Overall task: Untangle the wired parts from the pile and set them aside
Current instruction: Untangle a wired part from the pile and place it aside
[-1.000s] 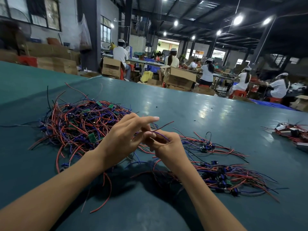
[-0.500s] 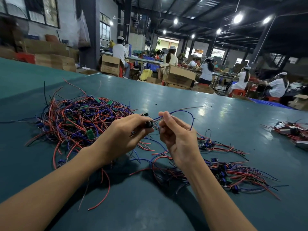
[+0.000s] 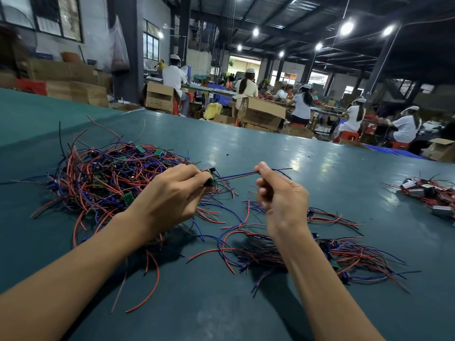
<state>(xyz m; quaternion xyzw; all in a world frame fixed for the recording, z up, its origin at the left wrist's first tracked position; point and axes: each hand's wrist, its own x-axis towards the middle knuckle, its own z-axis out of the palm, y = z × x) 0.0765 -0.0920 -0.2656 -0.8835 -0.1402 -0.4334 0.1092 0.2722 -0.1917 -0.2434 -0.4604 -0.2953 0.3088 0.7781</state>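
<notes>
Item 1: small green circuit-board part w/ black component (image 3: 212, 179), clamped in left hand (image 3: 172, 195) fingertips, mid dark teal table (image 3: 270, 148). Its thin blue and red leads (image 3: 236, 175) run taut to right hand (image 3: 283, 198), pinched thumb to finger.
Item 2: tangled red/blue wire pile (image 3: 103, 178), twd left edge.
Item 3: looser wired-parts bunch (image 3: 344, 254), twd near edge, right side.
Item 4: separate red-wired heap (image 3: 428, 193), right edge.

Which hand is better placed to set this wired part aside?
Probably right: the right hand pinches the part's blue and red wires near the sorted wire heap; the left hand grips its small black body by the tangled wire pile.
</notes>
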